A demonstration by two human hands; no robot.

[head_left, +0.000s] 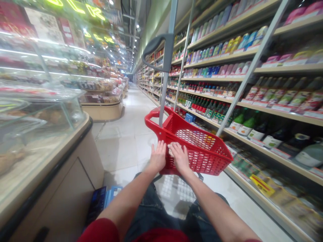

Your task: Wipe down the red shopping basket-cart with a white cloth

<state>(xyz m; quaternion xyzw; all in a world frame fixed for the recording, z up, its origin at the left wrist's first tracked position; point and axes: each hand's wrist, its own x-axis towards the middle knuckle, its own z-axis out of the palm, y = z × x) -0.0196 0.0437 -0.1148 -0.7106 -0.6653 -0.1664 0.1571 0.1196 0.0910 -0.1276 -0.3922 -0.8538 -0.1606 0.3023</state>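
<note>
A red plastic shopping basket (202, 151) on wheels stands on the aisle floor in front of me, its grey pull handle (161, 53) raised upright. My left hand (158, 157) lies on the near rim of the basket, fingers stretched forward and together. Right beside it, my right hand (179, 157) also rests on that rim, fingers laid over the edge. Neither hand holds a separate item. The basket's inside looks bare through the mesh. My legs in dark jeans show below.
Long shelves (252, 101) of bottles and packets run along the right side. A glass display counter (42, 134) with a beige base stands close on the left. A pale tiled aisle floor (126, 134) stretches ahead. A blue object (106, 198) lies by the counter's foot.
</note>
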